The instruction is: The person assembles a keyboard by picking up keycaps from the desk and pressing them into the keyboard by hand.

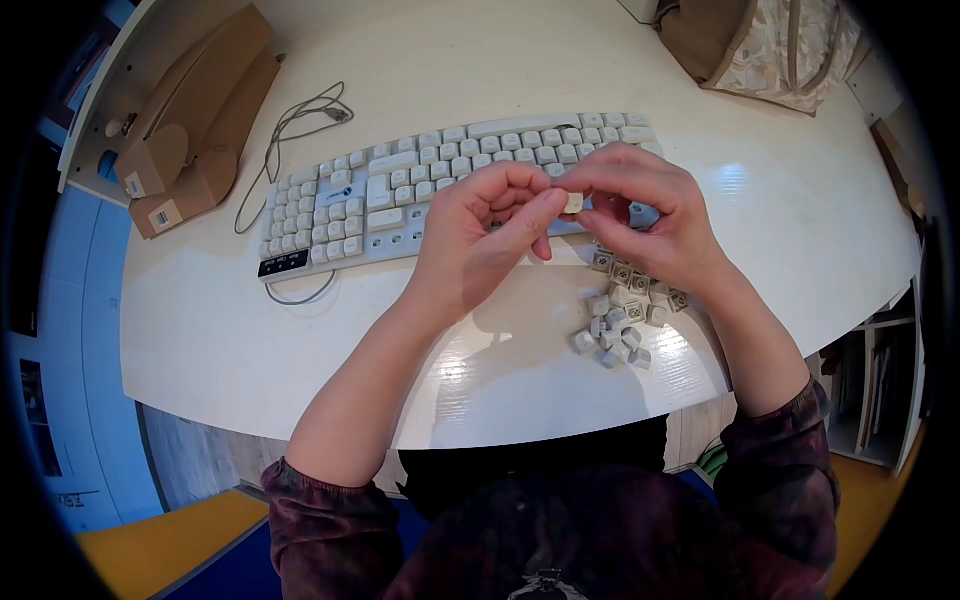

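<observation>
A small pale keycap [574, 203] is pinched between the fingertips of my left hand [487, 232] and my right hand [648, 212], above the near edge of the keyboard. The white keyboard [345, 215] lies at an angle on the desk, with its number pad to the left. Several key positions along its near row have no caps. Below my right hand lies a heap of loose keycaps [634, 312], some with their undersides up. Both hands hide part of the keyboard's right side.
On the white desk [230, 330], a grey cable [283, 130] curls behind the keyboard's left end. Brown cardboard pieces [200, 130] stand at the far left. A patterned bag [765, 50] sits at the back right. An open shelf [875, 385] is at the right.
</observation>
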`<state>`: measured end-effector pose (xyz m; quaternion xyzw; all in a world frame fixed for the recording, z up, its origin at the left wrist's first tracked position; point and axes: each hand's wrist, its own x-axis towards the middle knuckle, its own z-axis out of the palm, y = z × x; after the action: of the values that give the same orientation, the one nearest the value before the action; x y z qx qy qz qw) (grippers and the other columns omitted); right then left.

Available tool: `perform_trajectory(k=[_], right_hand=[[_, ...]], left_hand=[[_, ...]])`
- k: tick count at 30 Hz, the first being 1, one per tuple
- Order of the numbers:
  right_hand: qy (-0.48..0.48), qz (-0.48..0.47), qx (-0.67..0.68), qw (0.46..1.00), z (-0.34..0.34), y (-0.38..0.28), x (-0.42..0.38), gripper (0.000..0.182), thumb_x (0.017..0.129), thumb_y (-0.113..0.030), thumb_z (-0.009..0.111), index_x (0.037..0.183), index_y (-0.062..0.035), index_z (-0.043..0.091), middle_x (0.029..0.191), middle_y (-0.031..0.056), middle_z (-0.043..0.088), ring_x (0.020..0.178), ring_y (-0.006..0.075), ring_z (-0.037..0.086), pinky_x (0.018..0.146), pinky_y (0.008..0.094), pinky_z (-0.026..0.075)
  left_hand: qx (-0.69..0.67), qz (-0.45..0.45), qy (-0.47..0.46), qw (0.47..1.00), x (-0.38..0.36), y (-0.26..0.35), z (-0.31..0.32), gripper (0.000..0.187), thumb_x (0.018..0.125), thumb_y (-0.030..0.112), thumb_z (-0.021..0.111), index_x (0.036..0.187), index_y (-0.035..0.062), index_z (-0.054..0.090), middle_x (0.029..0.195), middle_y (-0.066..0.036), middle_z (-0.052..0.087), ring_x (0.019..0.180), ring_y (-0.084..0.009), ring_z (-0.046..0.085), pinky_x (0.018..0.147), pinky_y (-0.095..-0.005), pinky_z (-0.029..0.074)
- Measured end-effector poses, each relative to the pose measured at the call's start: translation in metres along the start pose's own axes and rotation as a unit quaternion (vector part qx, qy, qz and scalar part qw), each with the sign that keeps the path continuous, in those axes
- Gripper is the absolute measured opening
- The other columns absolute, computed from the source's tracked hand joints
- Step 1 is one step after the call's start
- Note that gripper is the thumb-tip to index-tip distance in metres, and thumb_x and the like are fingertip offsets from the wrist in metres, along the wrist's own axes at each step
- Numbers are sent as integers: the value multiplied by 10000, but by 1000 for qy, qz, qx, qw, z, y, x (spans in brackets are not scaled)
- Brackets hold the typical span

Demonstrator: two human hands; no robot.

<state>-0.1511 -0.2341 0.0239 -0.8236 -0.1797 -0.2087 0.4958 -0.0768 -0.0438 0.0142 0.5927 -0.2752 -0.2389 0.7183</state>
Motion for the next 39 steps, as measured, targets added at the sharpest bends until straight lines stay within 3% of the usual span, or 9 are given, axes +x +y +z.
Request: perform_trajectory(k=[11,17,20,29,32,33,35,38,39], right_hand=[[7,45,42,998,1,0,-1,290,810,18,676,1092,-47,702,908,15,629,667,58,534,585,201,441],[27,64,34,997,3,3,-3,247,813,-16,700,1059,-34,696,918,10,670,659,45,545,569,196,432],[40,94,22,995,3,1,-2,242,795,-24,738,1034,-29,700,950,21,684,673,52,562,564,199,435],[88,-12,-80,993,11,0,0,208,768,-38,784,964,-27,718,941,62,684,651,102,585,555,225,467],[97,-7,-112,989,5,5,3,201,788,-61,776,983,-40,734,964,61,687,686,115,603,586,232,483],[114,15,-102,988,1,9,4,204,791,-66,774,990,-43,739,964,62,685,701,116,604,599,234,487],[146,57,-83,984,-8,19,9,211,796,-77,770,1004,-49,750,964,64,682,730,119,608,627,237,494],[150,126,-59,979,-10,27,9,219,782,-103,780,999,-70,765,968,62,676,832,148,599,699,263,498],[135,91,-108,981,-9,31,9,219,779,-111,781,995,-78,768,963,59,673,857,163,591,721,275,497]], left_hand=[[16,-27,-2,1000,0,1,0,128,904,111,688,938,-6,649,822,-29,688,663,-58,603,599,-197,468],[98,-14,34,995,-1,-5,0,130,890,128,687,919,2,673,779,1,682,652,-40,599,604,-196,464],[142,-11,44,989,-2,1,1,138,943,105,652,987,-21,685,851,-45,687,688,-101,637,625,-232,510],[153,-11,62,986,-2,-1,2,162,929,134,692,1005,-1,737,859,-38,704,668,-82,615,606,-203,492],[195,11,85,977,-1,-5,0,128,889,112,715,976,23,744,857,-39,723,740,-120,642,692,-255,511],[301,96,88,945,0,-5,-3,154,859,118,729,988,33,739,887,-41,722,808,-149,642,751,-290,502],[492,259,90,826,4,-4,-12,226,800,129,756,1012,55,729,947,-45,720,943,-205,641,870,-360,485],[561,301,96,765,8,-6,-12,386,727,194,776,1088,84,695,1084,-55,676,1124,-273,564,1004,-441,391],[568,301,80,762,9,-9,-13,425,730,235,773,1120,96,674,1123,-50,654,1149,-263,549,1023,-452,378]])
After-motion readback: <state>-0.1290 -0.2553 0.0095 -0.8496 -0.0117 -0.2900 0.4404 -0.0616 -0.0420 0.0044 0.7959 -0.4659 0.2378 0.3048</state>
